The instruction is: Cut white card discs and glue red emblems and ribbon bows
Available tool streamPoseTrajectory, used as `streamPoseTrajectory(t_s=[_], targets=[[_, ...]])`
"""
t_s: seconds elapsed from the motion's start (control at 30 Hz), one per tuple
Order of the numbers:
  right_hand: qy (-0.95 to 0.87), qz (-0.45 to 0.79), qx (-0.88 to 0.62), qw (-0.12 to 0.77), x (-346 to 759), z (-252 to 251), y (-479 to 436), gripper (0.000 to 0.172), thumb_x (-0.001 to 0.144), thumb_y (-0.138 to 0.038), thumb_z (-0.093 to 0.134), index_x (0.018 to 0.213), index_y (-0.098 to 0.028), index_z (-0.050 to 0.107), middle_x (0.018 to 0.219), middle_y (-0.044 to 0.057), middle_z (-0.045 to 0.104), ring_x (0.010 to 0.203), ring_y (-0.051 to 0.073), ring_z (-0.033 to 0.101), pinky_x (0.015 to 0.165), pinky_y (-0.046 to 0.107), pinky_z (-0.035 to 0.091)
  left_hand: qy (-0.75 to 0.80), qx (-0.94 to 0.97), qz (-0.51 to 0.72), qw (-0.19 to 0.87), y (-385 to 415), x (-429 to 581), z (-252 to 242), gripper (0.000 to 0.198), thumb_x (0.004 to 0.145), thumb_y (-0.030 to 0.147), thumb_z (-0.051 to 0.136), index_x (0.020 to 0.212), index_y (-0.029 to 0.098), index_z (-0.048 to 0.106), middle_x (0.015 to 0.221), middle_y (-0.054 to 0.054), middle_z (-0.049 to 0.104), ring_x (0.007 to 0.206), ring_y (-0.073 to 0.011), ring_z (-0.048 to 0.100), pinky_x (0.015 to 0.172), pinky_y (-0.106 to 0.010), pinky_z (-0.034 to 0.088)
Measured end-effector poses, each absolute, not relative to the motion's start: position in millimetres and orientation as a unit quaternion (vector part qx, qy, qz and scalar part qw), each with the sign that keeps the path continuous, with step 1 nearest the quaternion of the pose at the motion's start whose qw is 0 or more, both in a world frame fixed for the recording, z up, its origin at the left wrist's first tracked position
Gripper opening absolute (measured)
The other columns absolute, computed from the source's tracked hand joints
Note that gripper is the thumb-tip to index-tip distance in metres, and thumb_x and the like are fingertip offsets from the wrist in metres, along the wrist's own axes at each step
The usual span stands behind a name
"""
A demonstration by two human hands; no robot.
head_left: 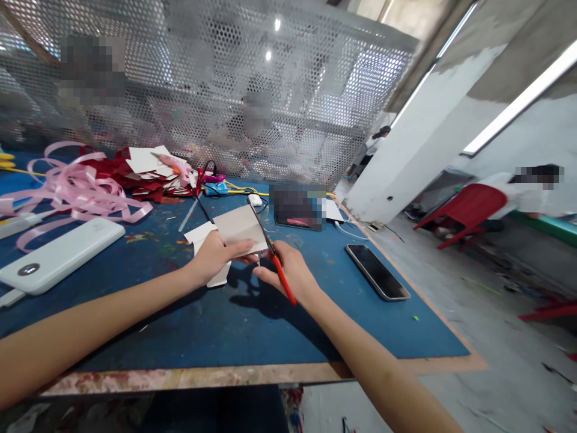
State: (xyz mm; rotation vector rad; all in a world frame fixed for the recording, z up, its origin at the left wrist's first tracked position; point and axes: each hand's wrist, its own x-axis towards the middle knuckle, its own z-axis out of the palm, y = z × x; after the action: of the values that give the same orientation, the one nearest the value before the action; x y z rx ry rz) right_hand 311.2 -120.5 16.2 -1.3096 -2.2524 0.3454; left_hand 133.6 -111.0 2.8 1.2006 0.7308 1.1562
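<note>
My left hand (pixel 220 254) grips a white card (pixel 241 225) between thumb and fingers, holding it above the table. In my right hand (pixel 295 273) is a pair of scissors (pixel 285 279) with orange-red handles. Their dark blades lie along the card's right edge; whether they are cutting into it I cannot tell. Beneath my left hand more white paper pieces (pixel 219 278) rest on the blue tabletop (pixel 189 331). My right fingers are partly hidden behind the scissors.
Pink ribbon (pixel 81 180) lies tangled at the left, behind a white power bank (pixel 63 255). A pile of red and white cards (pixel 151 171) sits at the back. A phone (pixel 377 272) lies at the right. Perforated metal sheeting (pixel 216 78) stands behind the table; a red chair (pixel 471 207) is farther right.
</note>
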Motion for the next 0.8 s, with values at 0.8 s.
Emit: streamPoseTrajectory(t_s=[0.8], targets=[[-0.799, 0.177, -0.501, 0.281, 308.2, 19.0, -125.2, 0.04, 0.081, -0.045, 0.042, 0.054, -0.017, 0.043, 0.05, -0.004, 0.033, 0.05, 0.008, 0.028, 0.046, 0.021, 0.023, 0.323, 0.495, 0.509, 0.626, -114.4, 134.1, 4.5, 0.024, 0.064, 0.035, 0.072, 0.078, 0.015, 0.068, 0.065, -0.003, 0.069, 0.054, -0.0147, 0.062, 0.054, -0.024, 0.05]])
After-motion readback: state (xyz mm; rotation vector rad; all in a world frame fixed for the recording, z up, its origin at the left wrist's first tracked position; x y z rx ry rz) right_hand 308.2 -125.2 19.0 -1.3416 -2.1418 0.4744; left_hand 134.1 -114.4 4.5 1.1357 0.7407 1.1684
